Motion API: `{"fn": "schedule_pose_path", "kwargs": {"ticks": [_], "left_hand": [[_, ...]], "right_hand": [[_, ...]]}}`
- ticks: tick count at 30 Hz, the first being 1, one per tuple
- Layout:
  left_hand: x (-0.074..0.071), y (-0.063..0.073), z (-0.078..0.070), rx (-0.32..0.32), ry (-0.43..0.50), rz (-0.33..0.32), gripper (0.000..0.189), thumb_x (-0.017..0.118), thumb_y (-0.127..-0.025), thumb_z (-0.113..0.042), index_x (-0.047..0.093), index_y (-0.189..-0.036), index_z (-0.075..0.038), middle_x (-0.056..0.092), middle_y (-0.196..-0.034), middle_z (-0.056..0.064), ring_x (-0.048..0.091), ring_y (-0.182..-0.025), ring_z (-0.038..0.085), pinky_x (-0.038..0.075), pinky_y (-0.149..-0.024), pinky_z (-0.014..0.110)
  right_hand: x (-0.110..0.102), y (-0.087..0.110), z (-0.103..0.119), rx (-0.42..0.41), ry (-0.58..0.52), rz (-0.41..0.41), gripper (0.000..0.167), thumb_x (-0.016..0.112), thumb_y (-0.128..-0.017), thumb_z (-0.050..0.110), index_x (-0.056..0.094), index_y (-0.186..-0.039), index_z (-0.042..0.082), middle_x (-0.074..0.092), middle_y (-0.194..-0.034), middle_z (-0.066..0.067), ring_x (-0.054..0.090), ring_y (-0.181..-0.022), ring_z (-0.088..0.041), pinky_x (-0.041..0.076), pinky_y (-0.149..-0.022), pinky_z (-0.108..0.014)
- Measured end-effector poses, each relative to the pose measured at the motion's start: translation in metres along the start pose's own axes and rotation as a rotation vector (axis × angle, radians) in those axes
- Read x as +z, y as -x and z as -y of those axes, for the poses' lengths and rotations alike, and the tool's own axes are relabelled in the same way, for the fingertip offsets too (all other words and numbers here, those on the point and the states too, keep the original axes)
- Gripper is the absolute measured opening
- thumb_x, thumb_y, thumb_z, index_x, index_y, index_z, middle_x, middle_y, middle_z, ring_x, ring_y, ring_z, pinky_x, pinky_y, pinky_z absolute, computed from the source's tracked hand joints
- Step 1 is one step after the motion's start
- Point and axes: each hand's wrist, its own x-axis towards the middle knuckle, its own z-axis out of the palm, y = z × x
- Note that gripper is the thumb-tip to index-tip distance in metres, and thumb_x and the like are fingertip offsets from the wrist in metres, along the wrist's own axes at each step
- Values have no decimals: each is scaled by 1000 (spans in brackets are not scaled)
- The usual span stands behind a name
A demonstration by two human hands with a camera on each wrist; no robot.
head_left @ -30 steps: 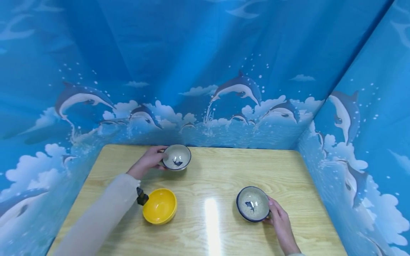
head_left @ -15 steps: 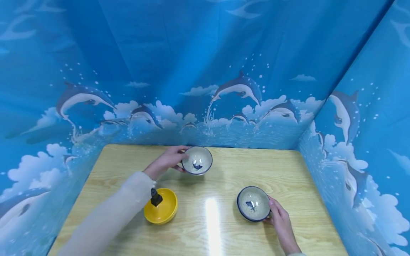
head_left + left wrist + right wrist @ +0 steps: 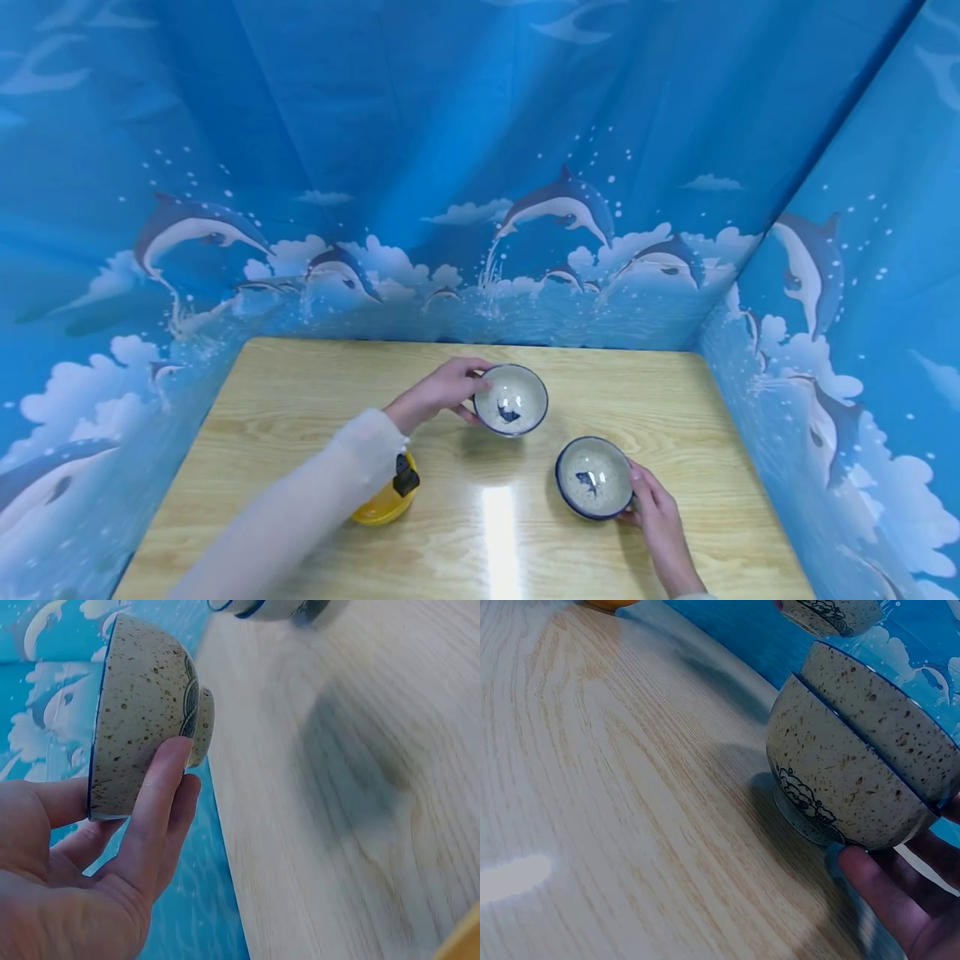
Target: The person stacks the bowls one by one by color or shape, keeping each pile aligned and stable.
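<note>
In the head view my left hand (image 3: 448, 388) grips the rim of a speckled grey bowl (image 3: 517, 392) with a dark blue edge and a fish drawn inside. The left wrist view has this bowl (image 3: 142, 712) raised above the table, thumb at its rim and fingers along its outer side. To the right, my right hand (image 3: 660, 527) holds the side of a stack of two similar bowls (image 3: 596, 467). Seen from the right wrist, the upper bowl (image 3: 885, 712) is nested in the lower bowl (image 3: 832, 765), whose foot appears to be on the table.
A yellow bowl (image 3: 382, 508) stands on the wooden table (image 3: 300, 392), partly hidden under my left sleeve and a black wrist piece (image 3: 406, 477). Blue dolphin-print curtains (image 3: 480, 250) border the table's back and sides. A bright light streak lies on the tabletop.
My left hand has carried its bowl rightward and somewhat nearer, from the back left towards the stack. The left sleeve now covers more of the yellow bowl. My right hand stays put.
</note>
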Motion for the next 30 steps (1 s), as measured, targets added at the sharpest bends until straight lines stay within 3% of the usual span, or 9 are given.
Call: {"fn": "schedule_pose_path", "kwargs": {"ticks": [14,20,22,25,27,30], "left_hand": [[45,-3,-13,19,-19,93,42,66,-108,-15,64,-149,-8,69,-122,15,73,-97,29,71,-74,47],[65,-3,-17,24,41,121,42,68,-106,-11,64,-148,-5,70,-118,15,75,-92,32,70,-79,53],[71,-3,-17,26,54,125,42,69,-106,-10,64,-147,-4,71,-118,15,75,-89,30,70,-77,52],[78,-3,-17,33,69,133,41,70,-105,-10,65,-145,-4,71,-116,14,75,-86,28,71,-70,46],[84,-4,-17,37,82,140,41,71,-104,-9,65,-144,-3,71,-115,14,75,-85,27,70,-65,41],[91,-6,-16,36,91,147,40,71,-104,-8,66,-143,-3,71,-112,13,74,-84,27,69,-61,36]], "right_hand": [[1,-1,2,-1,-8,-10,63,40,-119,43,43,-163,-2,43,-168,-28,59,-105,16,68,-83,-28],[2,0,1,-13,-11,-38,61,44,-119,42,48,-160,-3,59,-152,-1,63,-106,12,68,-81,-30],[2,0,1,-16,-9,-32,62,43,-119,42,47,-160,-4,60,-153,-4,63,-106,11,68,-81,-30],[2,0,2,-8,-5,-25,63,42,-119,44,46,-161,-2,51,-162,-20,64,-104,10,68,-82,-30],[2,0,2,2,-6,-26,63,42,-119,44,46,-161,-1,50,-163,-22,65,-103,8,68,-83,-30],[2,0,1,18,-9,-35,63,43,-118,45,47,-161,-1,63,-146,5,67,-102,5,68,-83,-29]]}}
